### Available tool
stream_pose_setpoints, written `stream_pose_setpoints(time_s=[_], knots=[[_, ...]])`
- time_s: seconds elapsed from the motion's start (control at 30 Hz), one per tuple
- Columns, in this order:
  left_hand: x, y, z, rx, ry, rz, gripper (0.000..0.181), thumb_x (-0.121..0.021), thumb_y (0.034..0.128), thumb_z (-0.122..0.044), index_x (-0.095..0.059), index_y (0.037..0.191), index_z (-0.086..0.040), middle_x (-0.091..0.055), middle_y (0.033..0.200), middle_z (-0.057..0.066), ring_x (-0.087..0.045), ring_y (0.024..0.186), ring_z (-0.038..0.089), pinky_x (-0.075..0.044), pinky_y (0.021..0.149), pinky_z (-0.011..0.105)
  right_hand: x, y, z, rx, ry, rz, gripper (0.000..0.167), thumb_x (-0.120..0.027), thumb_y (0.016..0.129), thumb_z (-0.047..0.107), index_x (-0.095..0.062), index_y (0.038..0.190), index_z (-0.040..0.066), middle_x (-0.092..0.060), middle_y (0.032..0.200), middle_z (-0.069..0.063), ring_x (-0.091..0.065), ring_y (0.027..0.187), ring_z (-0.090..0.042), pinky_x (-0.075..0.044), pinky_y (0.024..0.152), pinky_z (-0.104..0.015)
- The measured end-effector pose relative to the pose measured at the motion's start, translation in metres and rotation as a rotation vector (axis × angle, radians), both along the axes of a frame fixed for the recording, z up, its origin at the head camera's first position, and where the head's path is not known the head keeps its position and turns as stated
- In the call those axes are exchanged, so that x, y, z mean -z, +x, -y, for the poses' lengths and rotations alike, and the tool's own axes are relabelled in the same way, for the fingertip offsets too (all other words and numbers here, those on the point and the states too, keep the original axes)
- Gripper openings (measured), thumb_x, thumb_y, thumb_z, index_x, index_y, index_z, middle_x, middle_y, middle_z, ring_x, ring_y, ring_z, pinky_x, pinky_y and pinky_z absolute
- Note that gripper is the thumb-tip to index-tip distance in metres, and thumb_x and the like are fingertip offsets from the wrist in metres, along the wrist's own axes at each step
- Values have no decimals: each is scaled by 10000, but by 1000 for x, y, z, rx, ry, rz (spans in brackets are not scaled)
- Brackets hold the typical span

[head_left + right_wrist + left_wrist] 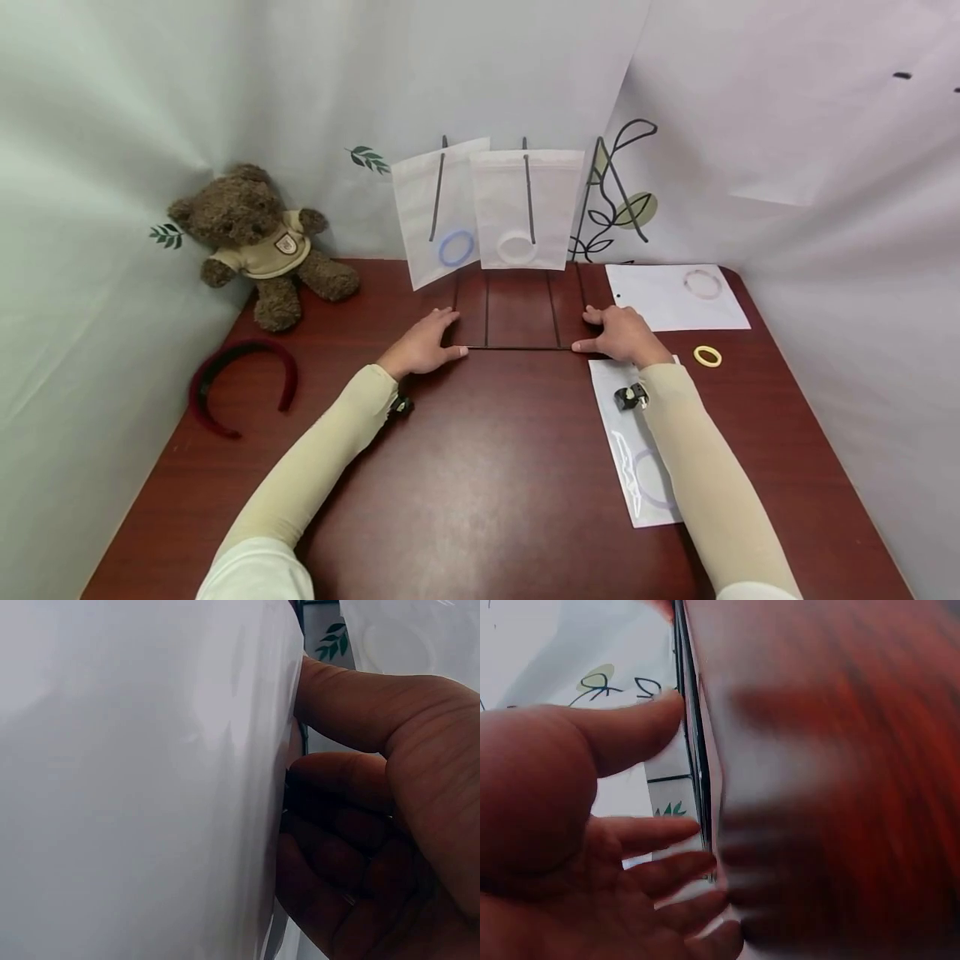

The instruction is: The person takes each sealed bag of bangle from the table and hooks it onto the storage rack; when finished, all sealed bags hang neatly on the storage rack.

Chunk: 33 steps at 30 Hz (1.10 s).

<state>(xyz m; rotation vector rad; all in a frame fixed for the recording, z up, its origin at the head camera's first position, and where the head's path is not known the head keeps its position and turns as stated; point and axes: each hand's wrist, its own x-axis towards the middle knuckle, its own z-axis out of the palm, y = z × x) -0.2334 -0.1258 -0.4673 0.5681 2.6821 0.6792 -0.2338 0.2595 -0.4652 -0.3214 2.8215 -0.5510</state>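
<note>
At the far left of the worktop, I see a brown teddy bear, with a dark red headband lying in front of it. Next is my left hand, fingers loosely spread and thumb apart, at the front left corner of a black wire rack. It seems to touch the wire without gripping it. The rack stands between my hands, its front bar running nearly thumb to thumb. At its back hang a tilted blue-ringed bag and a straighter white-ringed bag; a third hook is bare. I judge that I'm steadying or squaring the rack; the next move likely calls for light, even pressure from both sides. My right hand sits at the front right corner, thumb extended, fingers partly bent, holding nothing that I can make out. Beneath that wrist lies a lilac-ringed bag; farther right are a pink-ringed bag and a loose yellow ring.
</note>
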Motion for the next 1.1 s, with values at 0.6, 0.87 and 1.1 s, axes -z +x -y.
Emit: stream_pose_setpoints(time_s=[0.6, 0.87, 1.1], knots=[[6, -2, -1, -74, 40, 65, 778, -650, 1062, -328, -256, 1692, -96, -174, 1780, 126, -44, 1666, 344, -22, 1318, 628, 0, 9, -1, -19, -8, 9, 818, -760, 962, 463, -466, 1581, 18, -404, 1664, -213, -351, 1538, -498, -333, 1238, -618], [5, -4, 0, -76, 48, 72, 779, -655, 1061, -315, -254, 1694, -106, -170, 1780, 124, -37, 1666, 347, -16, 1317, 630, -8, 21, -5, -31, -96, -132, 687, -740, 990, 393, -549, 1529, 12, -583, 1521, -244, -530, 1429, -451, -430, 1167, -609], [6, -6, 3, -80, 64, 83, 783, -655, 1063, -307, -242, 1697, -108, -159, 1781, 122, -23, 1667, 341, -2, 1314, 638, -18, 44, -24, 11, -178, -222, 582, -768, 978, 356, -644, 1439, 24, -673, 1424, -209, -658, 1277, -420, -509, 1065, -591]])
